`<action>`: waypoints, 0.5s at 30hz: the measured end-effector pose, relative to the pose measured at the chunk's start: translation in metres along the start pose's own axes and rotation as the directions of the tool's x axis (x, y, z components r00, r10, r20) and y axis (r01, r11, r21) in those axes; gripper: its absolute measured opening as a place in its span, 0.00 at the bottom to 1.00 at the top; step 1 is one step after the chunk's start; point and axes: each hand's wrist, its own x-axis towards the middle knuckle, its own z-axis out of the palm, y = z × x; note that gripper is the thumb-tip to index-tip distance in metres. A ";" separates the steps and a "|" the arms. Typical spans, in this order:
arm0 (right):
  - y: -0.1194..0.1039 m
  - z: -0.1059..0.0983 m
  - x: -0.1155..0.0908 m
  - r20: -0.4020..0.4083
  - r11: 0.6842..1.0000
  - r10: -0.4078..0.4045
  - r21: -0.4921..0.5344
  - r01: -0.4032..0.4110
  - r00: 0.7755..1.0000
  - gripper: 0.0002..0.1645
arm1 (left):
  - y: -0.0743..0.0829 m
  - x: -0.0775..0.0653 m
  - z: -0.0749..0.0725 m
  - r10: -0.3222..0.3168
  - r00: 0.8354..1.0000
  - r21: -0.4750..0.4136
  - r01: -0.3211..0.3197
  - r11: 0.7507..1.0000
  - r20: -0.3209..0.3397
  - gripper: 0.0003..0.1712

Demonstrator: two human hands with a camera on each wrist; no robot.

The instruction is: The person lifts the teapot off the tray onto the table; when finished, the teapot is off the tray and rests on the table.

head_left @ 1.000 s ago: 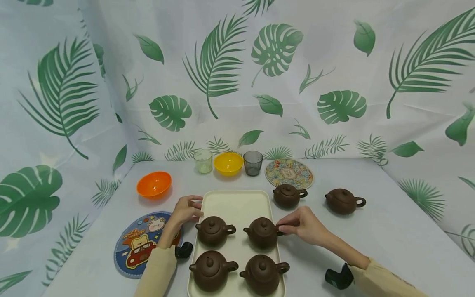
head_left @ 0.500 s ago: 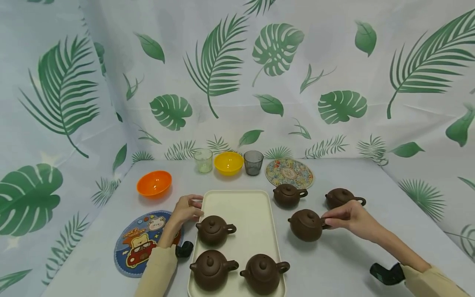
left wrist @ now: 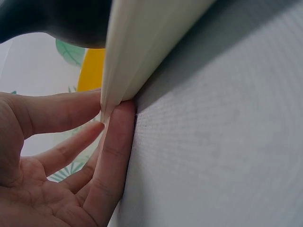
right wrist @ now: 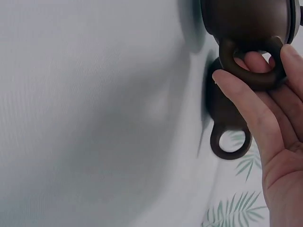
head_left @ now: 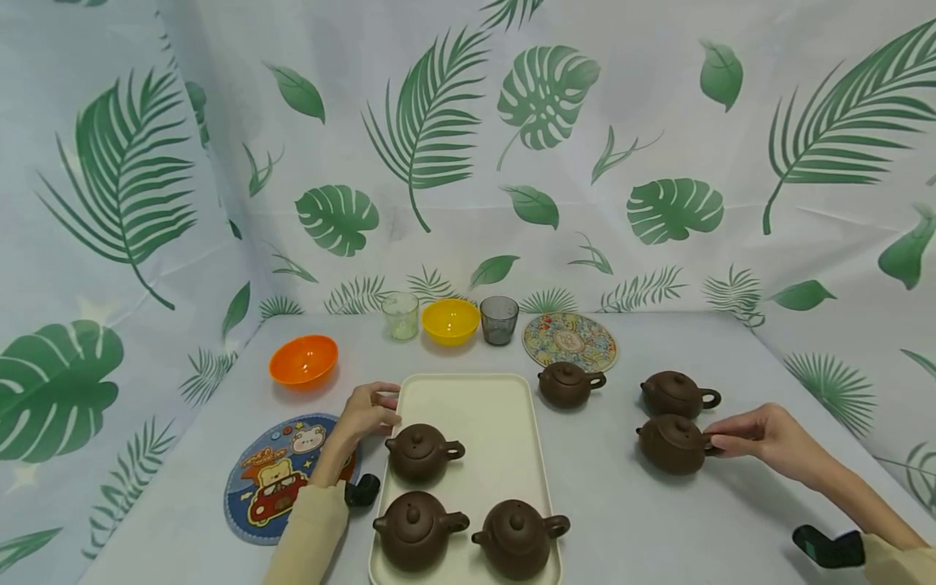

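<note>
My right hand (head_left: 778, 443) grips a dark brown teapot (head_left: 671, 445) by its loop handle (right wrist: 253, 78), with fingers and thumb around it. That teapot is close over the white table, right of the tray, and overlaps another brown teapot (head_left: 669, 394) behind it in the head view. My left hand (head_left: 366, 414) pinches the left rim of a cream tray (head_left: 468, 406); in the left wrist view the thumb (left wrist: 66, 111) lies at the rim and a finger (left wrist: 116, 151) reaches under it. On the tray stand three teapots: one (head_left: 418, 457) mid-left, one (head_left: 412, 535) front left, one (head_left: 515, 543) front right.
Another teapot (head_left: 565, 386) stands right of the tray's far end, before a patterned round mat (head_left: 570, 340). Along the back are a clear glass (head_left: 400, 317), a yellow bowl (head_left: 450, 323) and a grey glass (head_left: 500, 322). An orange bowl (head_left: 303, 362) and blue mat (head_left: 256, 504) lie left.
My right hand has lifted a teapot off the tray's right side and carried it rightward, beside the teapot at the far right. The left hand has stayed at the tray's rim.
</note>
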 end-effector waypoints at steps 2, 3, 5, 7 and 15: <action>0.003 -0.001 -0.001 0.006 1.000 0.002 0.013 -0.002 1.000 0.10 | 0.000 0.000 0.000 0.000 1.000 0.000 0.000 1.000 0.001 0.30; 0.004 -0.001 -0.002 0.009 1.000 0.002 0.020 -0.002 1.000 0.10 | 0.000 0.000 0.000 -0.001 1.000 -0.001 0.001 1.000 0.002 0.30; 0.006 -0.002 -0.002 0.014 0.999 0.001 0.033 -0.002 1.000 0.10 | 0.000 0.000 0.000 0.001 1.000 -0.003 -0.001 1.000 0.005 0.30; 0.007 -0.002 -0.002 0.021 0.999 0.000 0.047 -0.001 1.000 0.11 | 0.000 0.001 0.000 0.003 1.000 -0.004 -0.003 1.000 0.007 0.30; 0.005 -0.002 0.001 0.018 0.999 0.027 -0.037 -0.026 0.999 0.11 | 0.000 0.001 0.000 -0.007 1.000 0.011 0.007 1.000 -0.003 0.30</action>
